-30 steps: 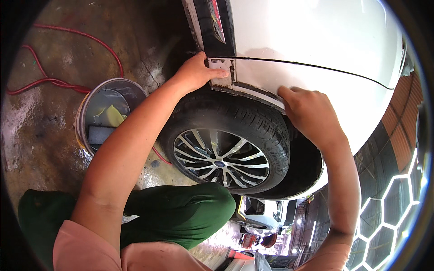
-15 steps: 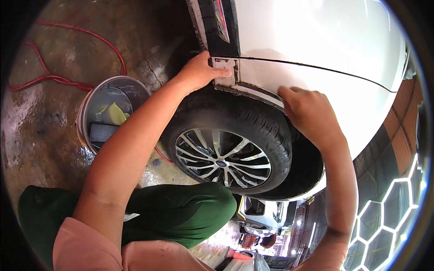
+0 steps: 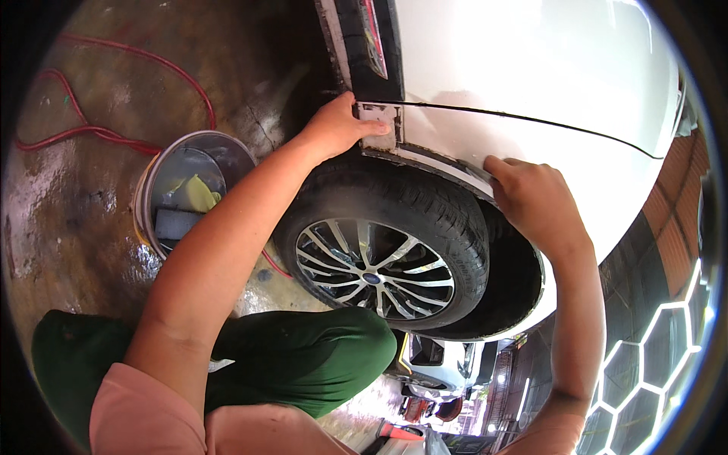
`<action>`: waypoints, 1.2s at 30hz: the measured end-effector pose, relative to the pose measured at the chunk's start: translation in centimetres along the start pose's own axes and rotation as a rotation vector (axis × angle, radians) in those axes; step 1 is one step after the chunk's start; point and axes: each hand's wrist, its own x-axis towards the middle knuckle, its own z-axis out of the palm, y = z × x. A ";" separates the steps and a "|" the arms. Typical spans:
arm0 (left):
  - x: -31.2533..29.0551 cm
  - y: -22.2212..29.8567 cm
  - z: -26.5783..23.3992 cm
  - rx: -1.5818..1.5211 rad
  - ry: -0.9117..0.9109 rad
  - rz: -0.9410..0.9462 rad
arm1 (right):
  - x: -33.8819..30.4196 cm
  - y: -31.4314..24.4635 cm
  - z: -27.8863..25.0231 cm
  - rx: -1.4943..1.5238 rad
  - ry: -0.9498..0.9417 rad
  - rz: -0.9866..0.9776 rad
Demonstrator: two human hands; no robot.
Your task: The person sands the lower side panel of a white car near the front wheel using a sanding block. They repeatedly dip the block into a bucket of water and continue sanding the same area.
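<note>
A white car's fender (image 3: 447, 130) fills the upper middle, over a tyre (image 3: 425, 189) with a silver and black alloy wheel (image 3: 371, 279). My left hand (image 3: 334, 130) rests at the fender's lower corner, its thumb spread across a dirt-marked patch (image 3: 377, 125) and its index finger reaching along the edge. The other fingers are partly hidden. Farther right, my right hand (image 3: 535, 196) is closed, fingers curled, against the wheel-arch edge (image 3: 455, 168). Its fingertips point at a dark strip along that edge; whatever they pinch is hidden.
A bucket (image 3: 142, 201) with a yellow-green cloth (image 3: 199, 194) and a grey block (image 3: 176, 224) stands left of my left forearm. A red hose (image 3: 171, 64) loops over the wet floor (image 3: 68, 220). My knee (image 3: 356, 341) is close below the wheel. Another vehicle (image 3: 447, 362) stands beyond.
My right hand has shifted slightly right and down along the wheel-arch edge. My left hand keeps its place on the fender corner; the whole view has shifted a little.
</note>
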 end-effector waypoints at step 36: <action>-0.4 0.7 -0.4 -0.078 -0.101 -0.012 | 3.0 -1.1 1.1 -0.017 0.076 -0.118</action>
